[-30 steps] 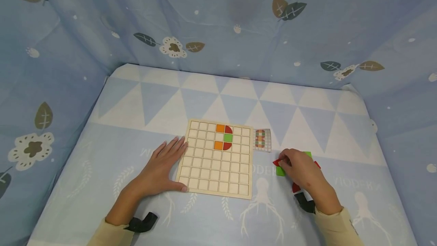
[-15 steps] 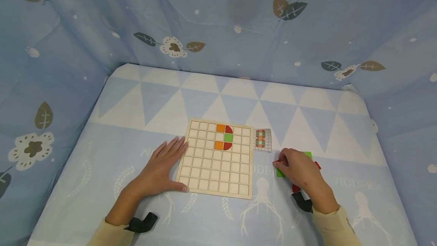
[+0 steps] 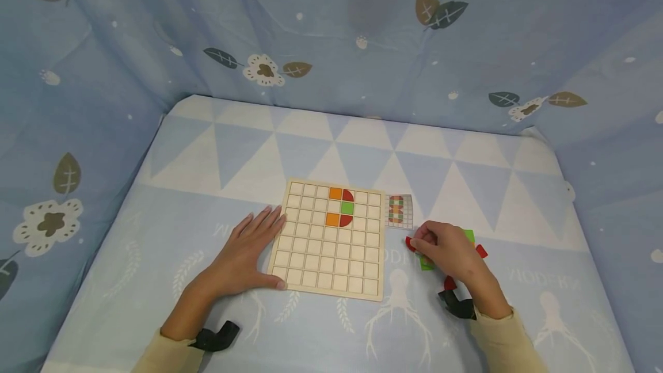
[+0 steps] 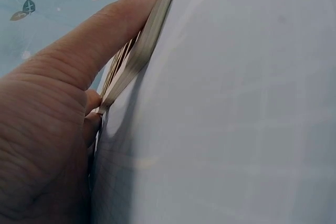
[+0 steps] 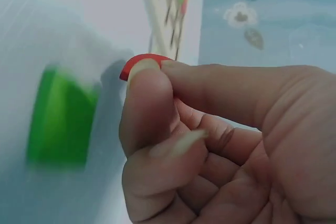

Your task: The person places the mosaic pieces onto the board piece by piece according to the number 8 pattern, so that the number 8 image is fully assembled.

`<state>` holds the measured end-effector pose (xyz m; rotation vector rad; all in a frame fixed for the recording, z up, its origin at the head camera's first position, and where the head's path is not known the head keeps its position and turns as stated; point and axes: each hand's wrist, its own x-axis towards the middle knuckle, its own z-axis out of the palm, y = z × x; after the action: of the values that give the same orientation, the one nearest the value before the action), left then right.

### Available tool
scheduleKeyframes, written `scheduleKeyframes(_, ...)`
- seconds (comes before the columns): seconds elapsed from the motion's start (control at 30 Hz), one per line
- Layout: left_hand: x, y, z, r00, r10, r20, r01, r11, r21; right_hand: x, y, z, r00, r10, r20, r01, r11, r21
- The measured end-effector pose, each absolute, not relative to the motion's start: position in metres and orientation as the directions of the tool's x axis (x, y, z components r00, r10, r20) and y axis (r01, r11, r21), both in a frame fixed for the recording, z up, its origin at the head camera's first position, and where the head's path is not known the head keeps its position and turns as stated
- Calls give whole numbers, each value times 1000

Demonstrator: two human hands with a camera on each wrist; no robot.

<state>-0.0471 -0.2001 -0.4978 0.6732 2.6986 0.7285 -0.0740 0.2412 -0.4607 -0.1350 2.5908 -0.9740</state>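
My right hand [image 3: 449,251] pinches a red quarter-round tile [image 3: 410,244] between thumb and forefinger, just right of the wooden grid board [image 3: 317,249]. In the right wrist view the tile's curved red edge [image 5: 137,62] pokes out beyond the fingertips, and the rest is covered. My left hand [image 3: 235,266] rests at the board's left side with fingers straight, its thumb on the near corner. Set in the board's upper cells are two orange squares [image 3: 335,193], a green square [image 3: 347,208] and two red quarter-rounds [image 3: 346,221].
A small printed pattern card [image 3: 399,212] lies against the board's right edge. Around and beneath the right hand are loose tiles: green ones [image 3: 427,266] and red ones [image 3: 481,251]. A patterned cloth covers the table, with blue curtains behind and at both sides.
The right hand has shifted slightly left with the red tile pinched, uncovering more of the loose tiles behind it. The left hand and the board stay put.
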Motion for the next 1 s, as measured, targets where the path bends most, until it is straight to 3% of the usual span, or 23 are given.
scheduleKeyframes(0.43,-47,-200,-500,-861,501,-87,385,754,533,-105,168,-463,-878,-415,-238,-51,575,-817)
scheduleKeyframes(0.63,-45,-200,-502,-862,504,-47,406,744,530,-119,141,-462,-855,-475,-210,-117,569,-814)
scheduleKeyframes(1.0,-46,-200,-498,-861,500,-91,379,752,540,-142,103,-460,-817,-530,-227,-171,598,-783)
